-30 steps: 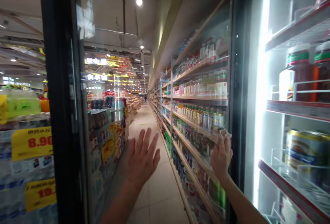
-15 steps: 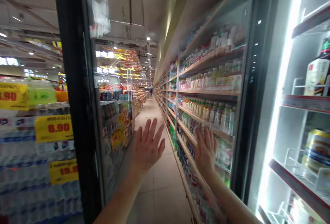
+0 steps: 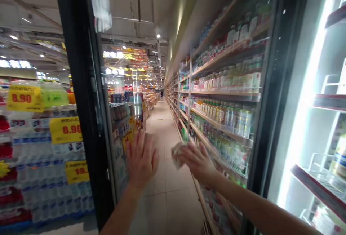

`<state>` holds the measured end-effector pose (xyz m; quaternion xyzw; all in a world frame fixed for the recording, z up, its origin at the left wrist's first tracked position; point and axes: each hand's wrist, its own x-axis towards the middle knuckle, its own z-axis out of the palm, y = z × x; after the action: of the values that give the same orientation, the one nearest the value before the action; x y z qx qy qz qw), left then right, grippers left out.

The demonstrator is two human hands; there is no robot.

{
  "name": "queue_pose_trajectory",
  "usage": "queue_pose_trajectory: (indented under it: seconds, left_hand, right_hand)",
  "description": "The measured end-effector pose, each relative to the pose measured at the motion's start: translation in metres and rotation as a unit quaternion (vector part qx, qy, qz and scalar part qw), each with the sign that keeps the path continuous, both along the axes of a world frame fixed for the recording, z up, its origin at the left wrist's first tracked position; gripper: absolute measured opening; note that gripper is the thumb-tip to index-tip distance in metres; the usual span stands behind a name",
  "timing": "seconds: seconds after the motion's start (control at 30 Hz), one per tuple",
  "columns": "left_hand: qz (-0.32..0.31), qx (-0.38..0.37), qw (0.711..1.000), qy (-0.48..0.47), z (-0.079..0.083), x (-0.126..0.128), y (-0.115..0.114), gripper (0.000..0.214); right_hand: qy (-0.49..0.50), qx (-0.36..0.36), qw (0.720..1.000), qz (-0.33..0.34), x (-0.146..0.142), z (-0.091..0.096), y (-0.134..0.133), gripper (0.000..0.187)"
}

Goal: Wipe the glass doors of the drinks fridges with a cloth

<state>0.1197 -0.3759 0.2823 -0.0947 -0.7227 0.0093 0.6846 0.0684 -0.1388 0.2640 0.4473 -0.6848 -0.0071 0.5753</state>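
Note:
My left hand [image 3: 141, 160] is raised with fingers spread, its palm toward the glass of the open cooler door [image 3: 81, 94] on my left. My right hand [image 3: 196, 161] is out in front of me, off the glass, with its fingers closed round a small pale crumpled cloth [image 3: 176, 154]. To the right stands the closed glass door [image 3: 243, 94] of the neighbouring cooler, with rows of bottled drinks behind it.
A long tiled aisle [image 3: 164, 177] runs straight ahead between the cooler shelves on the right and stacked bottled water [image 3: 56, 177] with yellow price tags [image 3: 65, 129] on the left. The lit open cooler with wire shelves [image 3: 321, 188] is at the far right.
My right hand has left the closed cooler glass and swung left into the aisle with the cloth. My left hand has dropped a little and moved closer to the open door.

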Motion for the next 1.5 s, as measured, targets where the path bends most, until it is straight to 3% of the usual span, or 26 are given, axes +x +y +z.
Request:
queue_pose_trajectory:
  seconds: [0.07, 0.13, 0.17, 0.23, 0.3, 0.33, 0.5, 0.67, 0.83, 0.87, 1.0, 1.03, 1.17, 1.2, 1.33, 1.37, 1.4, 1.5]
  left_hand:
    - [0.006, -0.001, 1.0, -0.003, 0.0, 0.0, 0.001, 0.068]
    - [0.011, -0.003, 1.0, -0.011, 0.0, 0.0, 0.001, 0.069]
    - [0.013, -0.004, 1.0, -0.012, 0.0, -0.001, 0.001, 0.069]
    - [0.016, -0.004, 1.0, -0.01, 0.001, -0.002, -0.002, 0.069]
    - [0.015, -0.003, 1.0, -0.008, 0.001, -0.005, -0.004, 0.068]
    - [0.014, -0.003, 1.0, -0.009, 0.001, -0.006, -0.005, 0.067]
    - [0.019, -0.004, 1.0, -0.012, 0.001, -0.012, -0.007, 0.06]
    - [0.02, 0.004, 1.0, 0.001, 0.0, -0.016, -0.007, 0.055]
    - [0.027, 0.009, 1.0, -0.008, -0.001, -0.016, -0.006, 0.047]
    - [0.028, 0.007, 1.0, -0.009, -0.001, -0.016, -0.006, 0.047]
    - [0.036, -0.002, 0.999, -0.009, -0.002, -0.017, -0.007, 0.049]
    - [0.038, -0.005, 0.999, -0.007, -0.002, -0.017, -0.008, 0.05]
    - [0.041, -0.016, 0.999, -0.006, -0.001, -0.016, -0.009, 0.053]
    - [0.04, -0.019, 0.999, -0.006, -0.001, -0.016, -0.01, 0.054]
    - [0.041, -0.021, 0.999, 0.006, -0.001, -0.017, -0.01, 0.057]
    - [0.043, -0.022, 0.999, 0.01, -0.001, -0.017, -0.01, 0.057]
    - [0.044, -0.023, 0.999, 0.012, -0.001, -0.017, -0.01, 0.057]
    - [0.043, -0.03, 0.999, 0.011, -0.001, -0.018, -0.011, 0.058]
  right_hand:
    - [0.013, 0.138, 0.989, 0.045, 0.01, -0.03, 0.003, 0.032]
    - [0.018, 0.18, 0.982, 0.058, 0.012, -0.036, 0.002, 0.032]
    - [0.015, 0.151, 0.987, 0.049, 0.01, -0.029, 0.0, 0.032]
    - [-0.006, 0.023, 1.0, 0.003, 0.004, -0.001, -0.007, 0.035]
    - [-0.039, -0.107, 0.992, -0.055, -0.001, 0.027, -0.016, 0.041]
    - [-0.047, -0.132, 0.988, -0.066, -0.003, 0.036, -0.02, 0.043]
    - [0.012, -0.028, 1.0, 0.002, -0.009, 0.044, -0.035, 0.042]
    - [0.034, -0.157, 0.986, -0.037, -0.014, 0.068, -0.047, 0.043]
    - [0.053, 0.01, 0.998, 0.015, -0.013, 0.063, -0.048, 0.043]
    - [0.054, 0.013, 0.998, 0.02, -0.013, 0.065, -0.049, 0.042]
    - [0.029, -0.144, 0.989, -0.028, -0.015, 0.085, -0.055, 0.044]
    - [0.025, -0.152, 0.987, -0.035, -0.014, 0.086, -0.057, 0.045]
    - [0.052, 0.008, 0.999, 0.006, -0.014, 0.082, -0.055, 0.04]
    - [0.056, 0.011, 0.998, 0.009, -0.015, 0.083, -0.053, 0.04]
    - [0.037, -0.212, 0.975, -0.052, -0.02, 0.099, -0.044, 0.043]
    - [0.034, -0.228, 0.971, -0.059, -0.02, 0.1, -0.043, 0.044]
    - [0.037, -0.203, 0.977, -0.052, -0.02, 0.1, -0.043, 0.044]
    - [0.061, -0.025, 0.998, 0.009, -0.019, 0.097, -0.043, 0.039]
